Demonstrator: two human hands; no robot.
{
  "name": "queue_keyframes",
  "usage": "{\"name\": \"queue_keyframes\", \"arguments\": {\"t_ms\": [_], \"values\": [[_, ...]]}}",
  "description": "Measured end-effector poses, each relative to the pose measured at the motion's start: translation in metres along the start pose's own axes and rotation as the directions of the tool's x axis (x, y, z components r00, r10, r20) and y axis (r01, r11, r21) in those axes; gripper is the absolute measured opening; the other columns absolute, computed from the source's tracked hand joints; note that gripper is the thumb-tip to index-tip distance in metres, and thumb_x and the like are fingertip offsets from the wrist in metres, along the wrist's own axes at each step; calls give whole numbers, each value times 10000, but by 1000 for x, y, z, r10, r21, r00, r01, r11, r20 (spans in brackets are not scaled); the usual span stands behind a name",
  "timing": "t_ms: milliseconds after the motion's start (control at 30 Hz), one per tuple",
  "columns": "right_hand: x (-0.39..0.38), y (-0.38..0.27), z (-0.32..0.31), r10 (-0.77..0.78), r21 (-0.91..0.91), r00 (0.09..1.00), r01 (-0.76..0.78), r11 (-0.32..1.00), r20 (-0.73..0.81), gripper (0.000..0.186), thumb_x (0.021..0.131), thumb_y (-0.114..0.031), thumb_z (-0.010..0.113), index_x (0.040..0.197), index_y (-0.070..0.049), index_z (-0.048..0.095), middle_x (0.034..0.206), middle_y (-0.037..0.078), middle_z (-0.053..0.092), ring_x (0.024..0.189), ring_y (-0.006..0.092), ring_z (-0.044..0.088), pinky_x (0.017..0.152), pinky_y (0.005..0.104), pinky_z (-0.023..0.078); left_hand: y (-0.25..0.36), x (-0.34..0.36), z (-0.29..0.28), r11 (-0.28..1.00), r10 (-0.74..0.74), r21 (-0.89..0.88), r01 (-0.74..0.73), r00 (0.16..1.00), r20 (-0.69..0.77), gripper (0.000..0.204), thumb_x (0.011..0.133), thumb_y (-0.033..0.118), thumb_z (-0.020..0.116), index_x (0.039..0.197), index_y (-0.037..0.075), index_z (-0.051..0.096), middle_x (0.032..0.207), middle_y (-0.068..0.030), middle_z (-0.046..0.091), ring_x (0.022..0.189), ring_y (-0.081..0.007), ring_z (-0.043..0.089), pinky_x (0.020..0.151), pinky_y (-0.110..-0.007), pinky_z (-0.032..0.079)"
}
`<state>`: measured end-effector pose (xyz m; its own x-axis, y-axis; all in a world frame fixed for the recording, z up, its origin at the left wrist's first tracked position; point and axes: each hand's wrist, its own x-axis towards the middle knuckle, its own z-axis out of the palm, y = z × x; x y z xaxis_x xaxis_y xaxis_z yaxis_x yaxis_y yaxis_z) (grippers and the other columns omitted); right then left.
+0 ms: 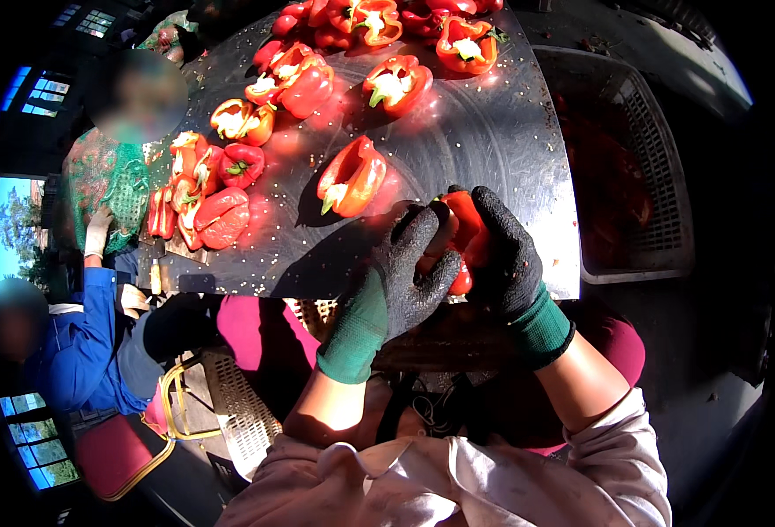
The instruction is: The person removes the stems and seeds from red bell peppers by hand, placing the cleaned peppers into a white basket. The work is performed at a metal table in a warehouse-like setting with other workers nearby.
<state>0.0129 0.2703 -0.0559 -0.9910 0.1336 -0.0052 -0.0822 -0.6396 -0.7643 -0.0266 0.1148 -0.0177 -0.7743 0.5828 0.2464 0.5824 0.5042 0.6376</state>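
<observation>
No packages, labels, signs or screens show anywhere around the grip: nothing printed, wrapped or lit appears on the table or beside it.

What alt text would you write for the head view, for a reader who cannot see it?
Two hands in black knitted gloves with green cuffs, left hand and right hand, grip a red bell pepper piece over a shiny metal table strewn with halved red peppers.
</observation>
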Motion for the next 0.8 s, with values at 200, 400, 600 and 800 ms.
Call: {"name": "queue_keyframes", "arguments": {"t_ms": [200, 400, 600, 800], "values": [[11, -25, 23, 239, -303, 970, -243, 922, -49, 707, 858, -201, 712, 1440, 14, 374, 1211, 124, 586, 1091, 196, 573, 948, 329, 469, -60, -6, 55, 582, -384, -650, 489, 869, 311, 768, 807, 165, 695, 1470, 70, 319, 1257, -185, 566, 1102, -278, 606, 950, -366, 488], [-9, -29, 23, 38, -604, 990, 54, 795, 138, 813, 749, -12, 723, 1469, -1, 345, 1442, 128, 456, 1305, 230, 449, 1080, 350, 372, -20, 3, 28, 739, -263, -594, 318, 948, 179, 563, 899, 100, 574, 1431, 53, 396, 1259, -118, 577, 1141, -194, 576, 971, -320, 467], [-11, -27, 30, -120, -711, 965, 255, 656, 234, 862, 719, -58, 776, 1471, -28, 356, 1426, 130, 475, 1277, 238, 480, 1081, 363, 385, 28, -3, 20, 923, -230, -378, 66, 883, -409, 530, 892, 84, 580, 1400, 23, 440, 1269, -172, 606, 1186, -264, 594, 982, -359, 466], [-6, -41, 21, -169, -637, 978, 206, 742, 119, 802, 752, -235, 788, 1421, -2, 411, 1399, 129, 502, 1277, 265, 495, 1082, 386, 380, 27, 21, 25, 833, -316, -528, 165, 926, -208, 621, 884, 236, 675, 1435, 84, 430, 1203, -171, 652, 1123, -207, 630, 958, -359, 492]]}}
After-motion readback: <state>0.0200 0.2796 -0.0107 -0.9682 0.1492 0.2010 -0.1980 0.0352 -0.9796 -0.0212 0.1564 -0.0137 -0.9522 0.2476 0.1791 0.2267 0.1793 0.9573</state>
